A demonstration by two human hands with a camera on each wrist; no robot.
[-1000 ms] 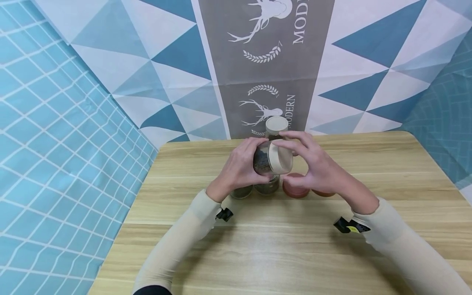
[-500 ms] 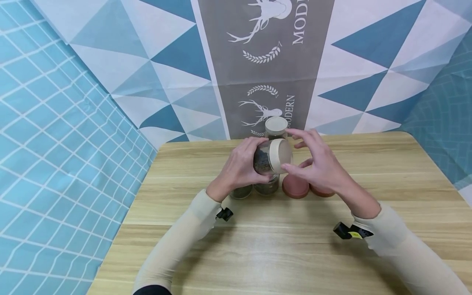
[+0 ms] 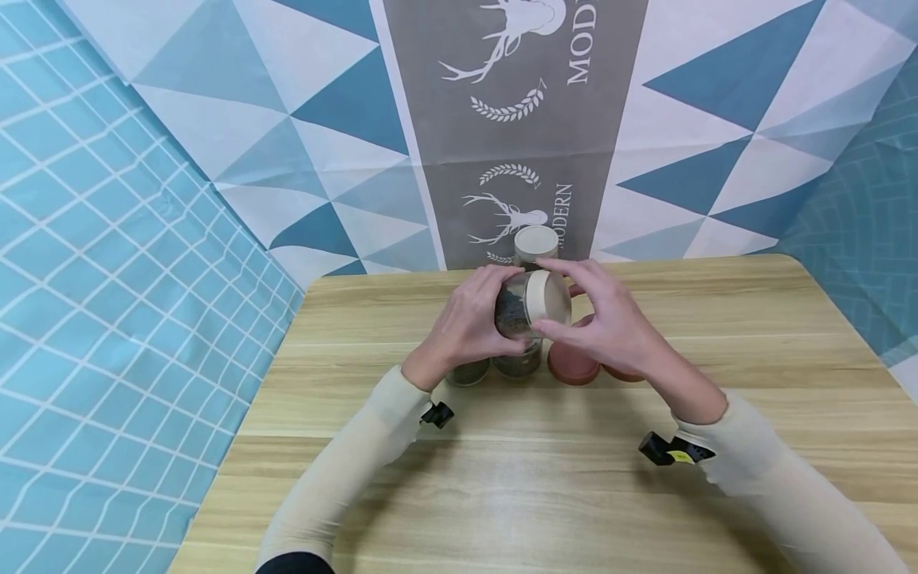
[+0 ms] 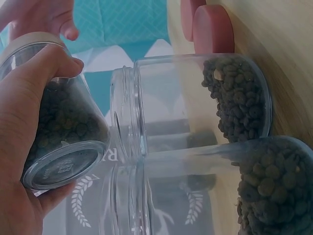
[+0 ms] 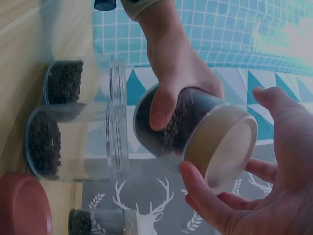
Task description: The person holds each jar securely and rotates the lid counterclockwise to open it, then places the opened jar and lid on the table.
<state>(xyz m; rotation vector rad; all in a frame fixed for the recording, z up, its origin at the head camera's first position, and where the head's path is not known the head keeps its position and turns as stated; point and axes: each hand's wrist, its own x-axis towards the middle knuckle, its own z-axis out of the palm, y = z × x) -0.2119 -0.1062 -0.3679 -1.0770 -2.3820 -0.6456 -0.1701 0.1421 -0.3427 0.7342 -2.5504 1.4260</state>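
Observation:
My left hand (image 3: 469, 315) grips a tilted glass jar (image 3: 511, 307), its thumb and fingers round the body, raised above the table. Dark bean-like pieces lie inside it. A cream lid (image 3: 548, 296) caps the jar and faces right. My right hand (image 3: 610, 319) curls round that lid; in the right wrist view a fingertip (image 5: 191, 176) is right at the lid's edge and the thumb (image 5: 269, 100) stands off it. Below the held jar stand two lidless glass jars (image 4: 171, 93), each partly filled with similar dark pieces.
Two red lids (image 3: 574, 363) lie on the wooden table (image 3: 502, 478) right of the lidless jars. Another jar with a whitish lid (image 3: 536, 241) stands behind, near the patterned backdrop (image 3: 512, 127). Blue tiled cloth (image 3: 107, 279) hangs at the left.
My right hand's fingers spread off the lid half a second ago and have come back round it, the hand shifting slightly left. The left hand keeps its hold on the jar, almost still.

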